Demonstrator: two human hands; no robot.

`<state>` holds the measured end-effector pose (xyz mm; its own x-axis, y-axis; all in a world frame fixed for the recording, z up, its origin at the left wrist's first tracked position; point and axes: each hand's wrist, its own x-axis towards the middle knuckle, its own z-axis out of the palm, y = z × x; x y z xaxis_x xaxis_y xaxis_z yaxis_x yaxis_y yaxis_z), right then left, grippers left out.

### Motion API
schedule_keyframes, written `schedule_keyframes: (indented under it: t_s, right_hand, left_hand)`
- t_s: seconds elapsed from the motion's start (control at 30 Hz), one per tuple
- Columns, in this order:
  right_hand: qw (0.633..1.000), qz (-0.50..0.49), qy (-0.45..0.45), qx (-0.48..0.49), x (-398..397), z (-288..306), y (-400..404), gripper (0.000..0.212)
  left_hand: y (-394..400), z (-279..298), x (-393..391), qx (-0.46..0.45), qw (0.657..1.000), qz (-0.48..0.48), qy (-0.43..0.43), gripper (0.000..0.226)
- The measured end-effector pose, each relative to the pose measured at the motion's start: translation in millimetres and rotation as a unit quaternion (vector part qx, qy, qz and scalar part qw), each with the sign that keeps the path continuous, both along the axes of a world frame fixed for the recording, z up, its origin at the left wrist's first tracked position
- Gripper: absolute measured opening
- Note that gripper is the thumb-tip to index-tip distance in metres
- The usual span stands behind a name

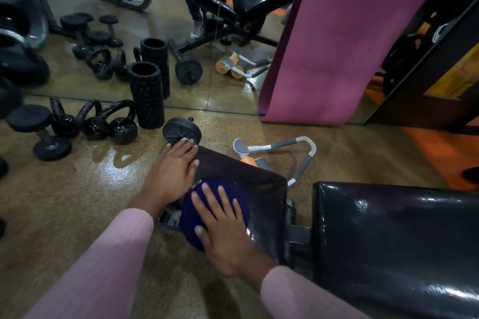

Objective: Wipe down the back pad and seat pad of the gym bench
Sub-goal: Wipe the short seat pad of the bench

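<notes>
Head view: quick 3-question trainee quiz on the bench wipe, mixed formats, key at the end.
1. True or false: the right hand presses the dark blue cloth with straight fingers.
2. Which pad is the cloth on? A) seat pad B) back pad
3. Fill in: the left hand rests flat on the seat pad's far ____.

Key: 1 true; 2 A; 3 edge.
</notes>
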<state>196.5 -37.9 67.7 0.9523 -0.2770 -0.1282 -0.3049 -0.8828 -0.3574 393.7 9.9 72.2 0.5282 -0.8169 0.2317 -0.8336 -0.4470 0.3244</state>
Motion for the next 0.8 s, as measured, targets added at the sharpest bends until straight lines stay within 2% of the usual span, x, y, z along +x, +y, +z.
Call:
schedule_keyframes:
  t_s: [0.07, 0.13, 0.27, 0.4, 0.47, 0.5, 0.53, 0.6, 0.67, 0.8]
  right_hand:
    - [1.000, 0.012, 0.004, 0.007, -25.1, -4.1, -15.2, 0.057]
    - [0.999, -0.032, 0.011, 0.025, -30.4, -5.4, -29.8, 0.055]
    - [0.988, -0.133, 0.024, 0.071, 22.7, 4.7, -33.5, 0.056]
    - [0.983, -0.119, -0.015, 0.140, 58.9, 13.5, -16.7, 0.065]
    - [0.950, -0.118, -0.101, 0.272, 47.9, 10.7, -19.5, 0.068]
    - [0.918, -0.145, -0.169, 0.330, 37.5, 9.0, -24.5, 0.065]
    - [0.888, -0.190, -0.235, 0.347, 24.6, 3.5, -31.4, 0.059]
    - [0.876, -0.294, -0.292, 0.248, -2.7, -13.0, -42.2, 0.045]
    - [0.883, -0.358, -0.266, 0.144, -22.3, -29.9, -46.5, 0.044]
    - [0.921, -0.334, -0.198, 0.044, -23.6, -45.5, -44.3, 0.053]
  left_hand:
    - [1.4, -0.8, 2.1, 0.001, 1.000, -0.008, 0.002, 0.056]
    - [3.8, -2.1, 2.0, 0.002, 1.000, -0.010, 0.008, 0.054]
    - [7.7, 2.4, -5.9, -0.005, 0.999, -0.017, 0.036, 0.074]
    - [8.8, 8.5, -12.2, -0.017, 0.999, -0.033, 0.039, 0.070]
    - [8.6, 8.7, -13.4, -0.004, 0.999, -0.049, 0.008, 0.067]
    - [8.5, 8.8, -14.4, 0.006, 0.998, -0.060, -0.014, 0.069]
    - [8.3, 8.2, -15.4, 0.023, 0.997, -0.070, -0.035, 0.074]
    - [9.1, 8.7, -15.2, 0.066, 0.992, -0.085, -0.064, 0.083]
    - [9.9, 11.2, -14.1, 0.097, 0.989, -0.085, -0.076, 0.080]
    - [-3.7, 17.2, -38.7, 0.151, 0.978, -0.088, -0.113, 0.067]
